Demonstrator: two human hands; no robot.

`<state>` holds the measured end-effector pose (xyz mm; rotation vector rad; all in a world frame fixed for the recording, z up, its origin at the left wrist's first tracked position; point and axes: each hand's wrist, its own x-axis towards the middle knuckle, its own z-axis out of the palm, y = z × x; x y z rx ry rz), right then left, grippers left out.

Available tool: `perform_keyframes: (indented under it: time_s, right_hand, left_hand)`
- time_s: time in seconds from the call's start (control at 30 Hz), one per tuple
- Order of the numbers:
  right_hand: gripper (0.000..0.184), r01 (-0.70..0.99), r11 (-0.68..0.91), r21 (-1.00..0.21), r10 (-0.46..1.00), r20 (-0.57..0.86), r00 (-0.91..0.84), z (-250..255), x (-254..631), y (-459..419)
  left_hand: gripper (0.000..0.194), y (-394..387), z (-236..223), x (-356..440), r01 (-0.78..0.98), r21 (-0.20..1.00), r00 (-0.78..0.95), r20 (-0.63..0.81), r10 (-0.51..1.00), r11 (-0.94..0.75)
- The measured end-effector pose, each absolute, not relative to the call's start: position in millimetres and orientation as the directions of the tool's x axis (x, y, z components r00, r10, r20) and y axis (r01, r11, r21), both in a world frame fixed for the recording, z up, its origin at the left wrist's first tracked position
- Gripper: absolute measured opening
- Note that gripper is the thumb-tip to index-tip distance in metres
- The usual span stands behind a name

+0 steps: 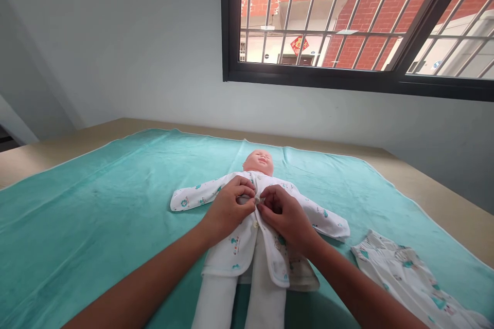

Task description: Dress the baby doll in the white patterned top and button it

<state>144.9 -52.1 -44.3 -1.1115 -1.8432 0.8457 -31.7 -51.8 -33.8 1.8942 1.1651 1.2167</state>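
A baby doll (258, 161) lies on its back with its head away from me. It wears a white patterned baby jacket (227, 262) with its sleeves spread to both sides. At the chest, my left hand (233, 204) pinches one front edge of the jacket. Close beside it, my right hand (283, 211) pinches the facing edge, fingertips almost touching the left ones. A small button (255, 224) shows just below my fingers. Lower down, the jacket's front parts over the doll's white legs (266, 303). What lies right between my fingertips is mostly hidden.
A teal blanket (108, 216) covers most of the wooden tabletop (417, 172). White patterned baby trousers (409, 272) lie at the right. Behind the table stand a pale wall (154, 46) and a barred window with a dark frame (309, 73).
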Motion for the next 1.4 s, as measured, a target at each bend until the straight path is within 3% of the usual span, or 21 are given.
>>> perform_keyframes:
  time_s: [0.4,0.63,1.17,1.4]
  right_hand:
    - [0.014,0.304,0.319,-0.898,0.932,0.24,-0.27,-43,144,-52]
    - [0.013,0.378,0.368,-0.85,0.925,0.294,-0.239,-45,141,-56]
    - [0.016,0.343,0.439,-0.83,0.896,0.378,-0.232,-52,140,-58]
    - [0.014,0.292,0.411,-0.863,0.91,0.373,-0.18,-54,141,-58]
  left_hand:
    - [0.014,-54,-31,-33,0.313,0.869,0.225,0.325,0.919,-0.384]
    - [0.017,-53,-32,-29,0.337,0.852,0.215,0.345,0.914,-0.401]
    - [0.015,-57,-38,-25,0.532,0.636,0.24,0.52,0.82,-0.559]
    - [0.018,-50,-33,-35,0.355,0.82,0.28,0.365,0.888,-0.449]
